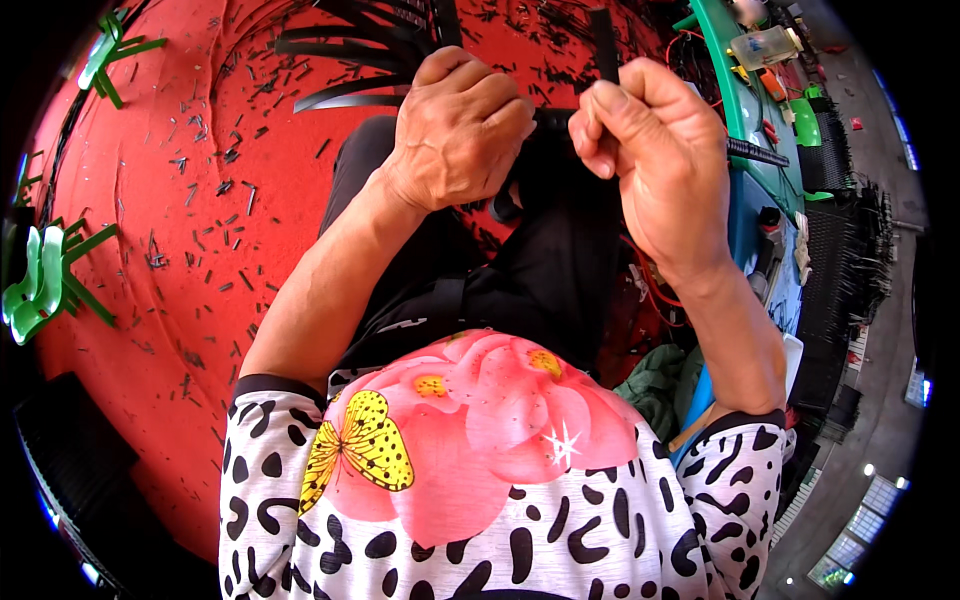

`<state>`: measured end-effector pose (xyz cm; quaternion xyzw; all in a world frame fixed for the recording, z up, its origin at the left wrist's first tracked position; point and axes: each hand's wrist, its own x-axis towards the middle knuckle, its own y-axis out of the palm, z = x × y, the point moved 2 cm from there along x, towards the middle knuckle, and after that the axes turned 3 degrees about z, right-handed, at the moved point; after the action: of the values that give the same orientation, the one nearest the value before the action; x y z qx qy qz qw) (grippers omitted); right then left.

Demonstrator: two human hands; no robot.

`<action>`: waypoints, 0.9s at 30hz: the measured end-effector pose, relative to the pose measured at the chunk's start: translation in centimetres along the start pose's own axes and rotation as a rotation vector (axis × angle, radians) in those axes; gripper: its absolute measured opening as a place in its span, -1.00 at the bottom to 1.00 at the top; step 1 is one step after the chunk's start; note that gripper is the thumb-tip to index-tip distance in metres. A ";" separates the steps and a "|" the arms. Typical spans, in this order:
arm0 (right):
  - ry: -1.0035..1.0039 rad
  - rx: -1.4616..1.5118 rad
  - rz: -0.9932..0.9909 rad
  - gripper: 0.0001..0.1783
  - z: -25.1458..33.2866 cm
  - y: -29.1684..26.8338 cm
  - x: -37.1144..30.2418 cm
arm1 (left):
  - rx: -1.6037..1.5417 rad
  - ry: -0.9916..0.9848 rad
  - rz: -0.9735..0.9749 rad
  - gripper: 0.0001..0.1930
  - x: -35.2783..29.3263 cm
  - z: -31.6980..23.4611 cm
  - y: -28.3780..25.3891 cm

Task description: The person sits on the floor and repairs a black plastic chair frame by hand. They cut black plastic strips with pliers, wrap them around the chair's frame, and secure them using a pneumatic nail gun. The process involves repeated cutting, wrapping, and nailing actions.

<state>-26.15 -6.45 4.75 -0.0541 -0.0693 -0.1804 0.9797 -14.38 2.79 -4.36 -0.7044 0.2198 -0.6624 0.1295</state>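
My left hand (460, 130) is closed in a fist, its back turned up, over my lap. Long flat black strips (345, 52) fan out from beyond that fist toward the upper left, and their near ends are hidden by the fingers. My right hand (665, 160) is raised to the right of it, thumb and fingers pinched together. One short, wide black strip (604, 45) stands up from this pinch. A dark band shows between the two hands, but I cannot tell which hand it belongs to.
Black offcuts litter the red floor (200, 290). Green plastic chairs (45, 280) stand at the left. At my right is a green-edged workbench (715, 50) with a clear bottle (765, 47) and small tools. A dark green cloth (655, 385) lies beside my right thigh.
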 end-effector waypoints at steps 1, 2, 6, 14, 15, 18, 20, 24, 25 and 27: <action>0.023 -0.020 0.033 -0.75 0.1 -0.2 0.4 | -0.012 -0.005 0.004 -0.87 0.0 -0.1 -0.1; 0.046 -0.039 0.066 -0.76 0.1 -0.5 0.8 | -0.025 -0.011 0.007 -0.87 0.0 -0.2 -0.2; -0.014 0.037 0.061 -0.77 0.2 -1.1 1.3 | -0.037 -0.058 0.060 -0.82 0.0 -0.2 -0.3; -0.253 -0.502 0.093 -0.83 -1.7 -2.7 -1.0 | -0.111 -0.131 0.162 -0.65 0.9 -1.0 -1.9; -0.409 -0.684 0.080 -0.77 -2.0 -2.7 -0.5 | -0.073 -0.139 0.182 -0.61 1.0 -1.3 -2.3; -0.634 -0.981 0.127 -0.67 -3.3 -2.6 1.0 | 0.007 -0.065 0.131 -0.61 0.6 -1.8 -2.8; -0.454 -0.777 0.191 -0.74 -4.8 -2.3 1.8 | -0.008 -0.020 0.108 -0.66 0.2 -2.0 -3.1; -0.282 -0.509 0.237 -0.86 -5.7 -1.5 3.4 | -0.011 0.008 0.151 -0.72 -0.2 -3.5 -3.8; -0.256 -0.485 0.252 -0.87 -5.9 -1.2 3.6 | 0.009 0.003 0.147 -0.73 -0.4 -3.9 -3.8; -0.212 -0.430 0.248 -0.90 -5.9 -0.9 3.8 | 0.034 0.009 0.136 -0.77 -0.9 -4.4 -3.8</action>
<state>-22.25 -9.41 -0.43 -0.2876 -0.1243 -0.0631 0.9476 -18.25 7.00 -2.91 -0.6827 0.2566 -0.6586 0.1851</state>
